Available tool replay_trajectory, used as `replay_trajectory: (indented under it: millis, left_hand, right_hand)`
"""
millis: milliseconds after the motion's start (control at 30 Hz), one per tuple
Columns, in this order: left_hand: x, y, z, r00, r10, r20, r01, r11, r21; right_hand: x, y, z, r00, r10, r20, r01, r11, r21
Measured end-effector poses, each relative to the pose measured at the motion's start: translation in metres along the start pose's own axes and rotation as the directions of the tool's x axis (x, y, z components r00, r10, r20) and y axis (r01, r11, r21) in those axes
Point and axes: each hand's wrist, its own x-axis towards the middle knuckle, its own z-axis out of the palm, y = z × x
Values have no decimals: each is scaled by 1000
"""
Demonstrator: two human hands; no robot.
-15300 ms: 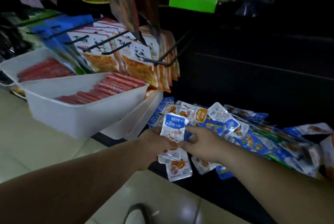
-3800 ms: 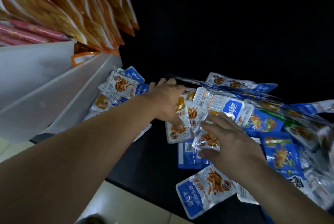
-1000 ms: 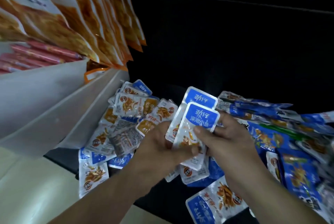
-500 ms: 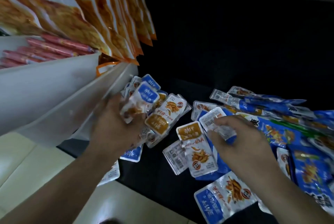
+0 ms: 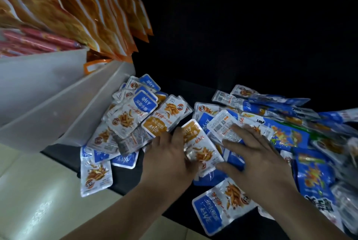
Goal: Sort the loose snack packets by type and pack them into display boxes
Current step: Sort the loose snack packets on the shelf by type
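Small fish-snack packets lie scattered on a dark shelf (image 5: pixel 127 179). A loose heap of blue-topped packets (image 5: pixel 135 113) and orange-topped packets (image 5: pixel 161 121) sits at the left, against the white bins. My left hand (image 5: pixel 170 160) lies flat on the left edge of a single orange-topped packet (image 5: pixel 201 150), holding nothing. My right hand (image 5: pixel 257 160) is spread over the packets beside it, fingertips on a white face-down packet with a barcode (image 5: pixel 220 125), thumb touching the orange-topped packet. A larger blue-topped packet (image 5: pixel 219 205) lies below my right wrist.
Tilted white plastic bins (image 5: pixel 58 108) stand at the left, one holding red sausage sticks (image 5: pixel 38 42). Orange hanging bags (image 5: pixel 93 17) dangle above them. Larger blue packets (image 5: pixel 313 174) pile up at the right. Pale tiled floor (image 5: pixel 38 197) lies below the shelf edge.
My left hand has let go of the packets it carried to the left heap and has come back right onto the orange-topped packet. My right hand has barely shifted.
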Motion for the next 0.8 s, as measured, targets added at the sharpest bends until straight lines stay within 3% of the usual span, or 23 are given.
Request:
replay_trajectory:
  millis: [100,300,467,633,700,800]
  left_hand:
    - [7,3,-1,995,-75,73,93,955,-283]
    - [9,0,-3,968,-133,211,245,674,-697]
    - [4,4,-26,973,-149,176,230,576,-784]
    - [9,-6,-47,972,-225,59,162,474,-866]
    - [13,-17,-55,978,-206,-14,89,481,-872]
    - [27,-45,-66,965,-215,-151,8,599,-801]
  right_hand:
    - [1,0,-1,1000,5,7,-5,1000,-6]
    - [9,-12,-21,983,56,173,-53,998,-24]
    - [18,-21,-34,968,88,235,-67,993,-97]
    - [24,-26,-33,979,97,180,-78,991,-110]
    - [25,-28,-32,980,97,173,-74,989,-131]
    - [27,-31,-30,984,86,154,-62,986,-153]
